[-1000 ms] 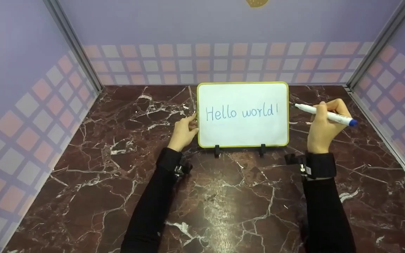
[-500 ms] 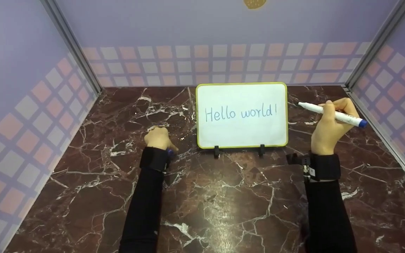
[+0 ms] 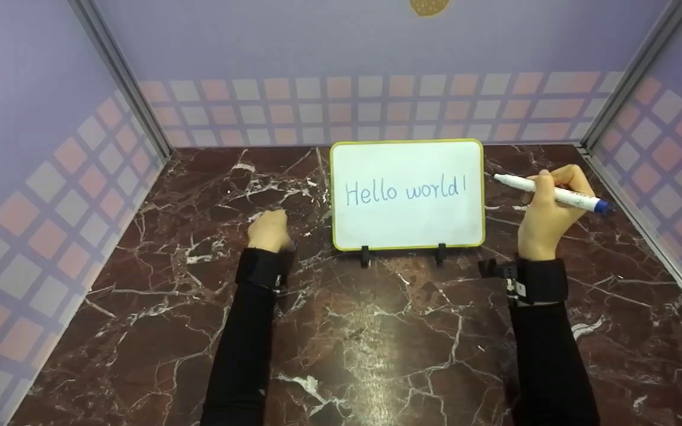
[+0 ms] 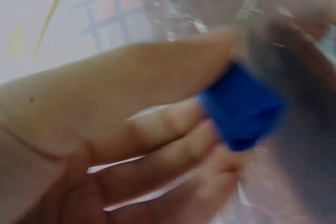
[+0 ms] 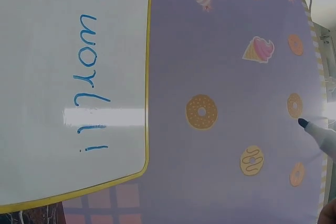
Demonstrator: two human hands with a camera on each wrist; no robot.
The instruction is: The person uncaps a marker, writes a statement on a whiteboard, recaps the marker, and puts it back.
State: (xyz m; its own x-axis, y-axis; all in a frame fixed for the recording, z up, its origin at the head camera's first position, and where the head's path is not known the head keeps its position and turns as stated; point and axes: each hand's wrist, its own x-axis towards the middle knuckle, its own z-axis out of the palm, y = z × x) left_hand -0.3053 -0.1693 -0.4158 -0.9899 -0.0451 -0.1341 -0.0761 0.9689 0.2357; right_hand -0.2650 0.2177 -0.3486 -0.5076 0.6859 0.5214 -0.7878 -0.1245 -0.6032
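Observation:
My left hand (image 3: 268, 231) is held over the table, left of the whiteboard and apart from it. In the left wrist view its thumb and fingers pinch a small blue marker cap (image 4: 244, 108); in the head view the back of the hand hides most of it. Right of the board, my right hand (image 3: 545, 222) grips a white whiteboard marker (image 3: 515, 183) with a blue end. The marker's dark tip (image 5: 303, 123) is uncovered and points toward the board without touching it. Blue writing on the yellow-framed whiteboard (image 3: 409, 228) reads "Hello world!".
Black stand feet (image 3: 365, 255) hold the board up near the back of the dark red marbled table (image 3: 370, 355). A purple wall (image 3: 293, 41) with pink and white checks rises behind, and similar panels flank both sides.
My left hand has left the board's left edge and moved left and nearer to me. My right hand shifted slightly right, then back, still gripping the marker. The board's writing is unchanged.

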